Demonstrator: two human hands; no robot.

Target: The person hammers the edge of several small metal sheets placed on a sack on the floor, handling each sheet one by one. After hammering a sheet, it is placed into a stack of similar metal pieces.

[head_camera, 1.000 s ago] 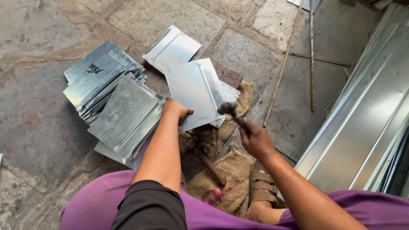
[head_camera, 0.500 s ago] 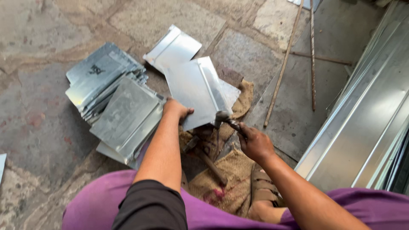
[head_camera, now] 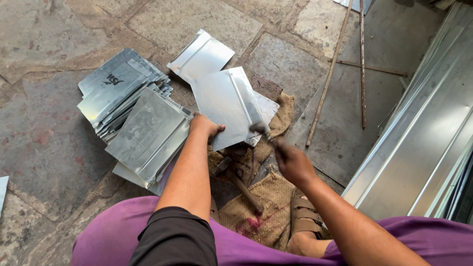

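Note:
My left hand (head_camera: 204,125) presses on the near edge of a shiny folded metal sheet (head_camera: 224,106) lying on the stone floor. A hammer (head_camera: 261,132) is gripped in my right hand (head_camera: 291,162), its head blurred and right at the sheet's raised fold on the near right side. Another hammer (head_camera: 236,181) with a wooden handle lies on the burlap sacking (head_camera: 261,216) beneath my arms. Purple trousers cover my legs at the bottom of the view.
A stack of several cut metal sheets (head_camera: 133,118) lies to the left. One more sheet (head_camera: 201,55) lies beyond the worked piece. Thin rusty rods (head_camera: 362,64) rest on the floor at right, beside long metal channels (head_camera: 428,128). My sandalled foot (head_camera: 303,219) rests on the sacking.
My right hand has brought the hammer down and leftward onto the sheet's fold. My left hand keeps pressing the sheet in the same place.

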